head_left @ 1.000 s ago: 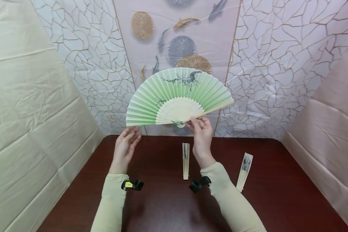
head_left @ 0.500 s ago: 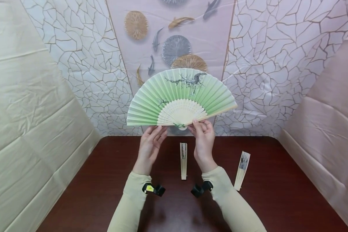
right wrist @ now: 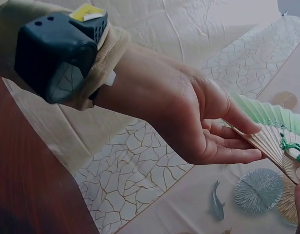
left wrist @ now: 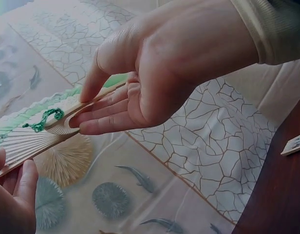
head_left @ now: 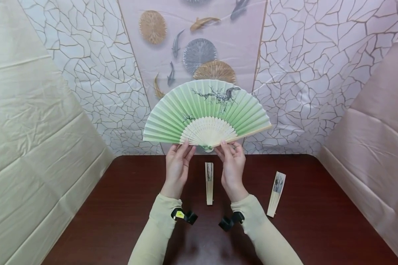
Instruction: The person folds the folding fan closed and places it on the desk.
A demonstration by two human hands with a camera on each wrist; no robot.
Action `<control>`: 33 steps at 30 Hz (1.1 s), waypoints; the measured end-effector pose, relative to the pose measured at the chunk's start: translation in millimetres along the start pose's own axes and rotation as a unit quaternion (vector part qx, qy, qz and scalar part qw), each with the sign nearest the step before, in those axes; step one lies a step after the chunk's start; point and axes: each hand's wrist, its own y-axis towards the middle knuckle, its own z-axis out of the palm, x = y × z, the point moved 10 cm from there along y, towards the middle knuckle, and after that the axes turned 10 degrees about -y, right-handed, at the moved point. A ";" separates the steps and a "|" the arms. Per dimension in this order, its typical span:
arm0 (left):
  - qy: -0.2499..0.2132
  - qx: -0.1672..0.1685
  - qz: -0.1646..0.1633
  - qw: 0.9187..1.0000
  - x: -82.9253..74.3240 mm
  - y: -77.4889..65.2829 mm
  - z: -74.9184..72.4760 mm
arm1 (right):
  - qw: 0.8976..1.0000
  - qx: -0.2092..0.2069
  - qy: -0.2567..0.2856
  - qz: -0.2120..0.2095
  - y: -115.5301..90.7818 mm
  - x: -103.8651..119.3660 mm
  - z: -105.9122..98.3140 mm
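Observation:
A spread folding fan [head_left: 208, 110], green shading to white with a dark branch print, is held up above the table's far edge in the head view. My left hand [head_left: 178, 165] pinches its pale lower-left ribs, thumb in front. Close to the pivot, my right hand [head_left: 233, 165] grips the right guard stick between thumb and fingers. A green cord [right wrist: 291, 146] is tied at the pivot, between the two hands. The left wrist view shows mainly my right hand [left wrist: 155, 73]; the right wrist view shows mainly my left hand [right wrist: 189, 112].
Two folded fans lie on the dark red-brown table [head_left: 119, 213]: one folded fan [head_left: 209, 184] between my forearms, another folded fan [head_left: 276, 194] to the right. Behind the table hangs a patterned cloth [head_left: 295, 92]. Plain cloth walls [head_left: 36, 121] flank both sides.
My left hand has moved right from the fan's outer left edge to its ribs near the pivot and now pinches them. My right hand keeps its grip; the fan has shifted and tilted slightly.

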 end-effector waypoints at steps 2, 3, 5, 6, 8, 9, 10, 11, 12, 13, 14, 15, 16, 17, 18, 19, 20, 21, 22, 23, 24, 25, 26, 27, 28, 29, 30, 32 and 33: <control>0.004 0.000 0.005 1.000 -0.5 0.5 0.2 | 1.000 0.003 0.001 0.005 -0.3 -1.7 -0.6; 0.005 0.000 0.006 1.000 -0.7 0.5 0.2 | 1.000 0.006 0.003 0.007 -0.7 -2.3 -0.7; 0.005 0.000 0.007 1.000 -0.9 0.2 0.5 | 1.000 0.011 0.006 0.009 -1.7 -2.2 -0.5; 0.006 0.001 0.008 1.000 -1.1 -0.2 0.4 | 1.000 0.012 0.005 0.011 -2.2 -2.3 -0.5; 0.006 0.001 0.008 1.000 -1.1 -0.8 -0.1 | 1.000 0.013 0.008 0.015 -2.9 -3.0 -0.6; 0.006 0.002 0.008 1.000 -1.1 -1.0 -0.4 | 1.000 0.014 0.010 0.016 -3.2 -3.3 -0.8; 0.007 0.002 0.007 1.000 -1.0 -1.2 -0.9 | 1.000 0.013 0.012 0.018 -3.4 -3.5 -1.1; 0.008 0.002 0.007 1.000 -1.0 -1.1 -1.7 | 1.000 0.013 0.016 0.020 -3.5 -3.8 -1.4; 0.010 0.003 0.007 1.000 -1.2 -1.3 -2.4 | 0.999 0.013 0.023 0.021 -3.4 -4.0 -1.9; 0.012 0.003 0.005 1.000 -1.1 -1.2 -3.1 | 0.999 0.014 0.029 0.022 -3.4 -3.7 -2.0; 0.013 0.003 0.004 1.000 -1.3 -1.3 -3.6 | 0.999 0.015 0.036 0.021 -3.5 -3.2 -2.1; 0.013 0.004 0.003 1.000 -1.5 -1.4 -3.9 | 0.999 0.017 0.044 0.021 -3.6 -2.9 -2.2; 0.013 0.005 0.003 1.000 -1.6 -1.4 -4.4 | 0.998 0.018 0.052 0.021 -3.6 -2.4 -2.1; 0.013 0.005 0.002 1.000 -1.7 -1.3 -4.8 | 0.998 0.020 0.059 0.021 -3.7 -1.9 -1.9; 0.012 0.005 0.001 1.000 -1.8 -1.5 -5.1 | 0.997 0.021 0.065 0.021 -3.7 -1.6 -1.7; 0.011 0.005 0.000 1.000 -2.0 -1.6 -5.4 | 0.997 0.023 0.070 0.022 -4.0 -1.5 -1.3; 0.010 0.005 0.000 1.000 -2.4 -1.8 -5.7 | 0.997 0.024 0.075 0.023 -4.3 -1.4 -1.0; 0.009 0.006 -0.001 1.000 -2.7 -2.0 -5.9 | 0.996 0.026 0.077 0.024 -4.8 -1.4 -0.8; 0.009 0.006 -0.001 1.000 -2.8 -2.1 -6.3 | 0.996 0.028 0.077 0.025 -5.4 -1.2 -0.5; 0.009 0.007 -0.001 1.000 -3.1 -2.4 -6.6 | 0.996 0.030 0.079 0.026 -5.8 -1.4 -0.3; 0.009 0.010 -0.001 1.000 -3.5 -2.6 -6.6 | 0.996 0.031 0.078 0.027 -6.3 -1.4 -0.1; 0.010 0.012 -0.001 1.000 -3.7 -2.8 -6.8 | 0.996 0.033 0.078 0.027 -6.8 -1.5 0.0; 0.011 0.016 -0.001 1.000 -4.1 -2.9 -6.9 | 0.996 0.034 0.076 0.027 -7.3 -1.4 0.1; 0.011 0.019 -0.001 1.000 -4.4 -3.2 -7.0 | 0.996 0.035 0.075 0.027 -7.7 -1.4 0.2; 0.010 0.020 -0.001 1.000 -4.6 -3.5 -7.4 | 0.996 0.036 0.074 0.026 -8.0 -1.4 0.3; 0.009 0.022 -0.002 1.000 -5.0 -3.9 -7.8 | 0.996 0.036 0.073 0.026 -8.2 -1.3 0.4; 0.008 0.024 -0.002 1.000 -5.3 -4.2 -8.1 | 0.997 0.036 0.071 0.024 -8.7 -1.0 0.5; 0.006 0.025 -0.004 1.000 -5.7 -4.9 -8.8 | 0.997 0.038 0.070 0.022 -9.2 -0.5 1.0; 0.005 0.025 -0.006 1.000 -5.9 -5.2 -9.0 | 0.997 0.039 0.070 0.022 -9.4 -0.4 1.3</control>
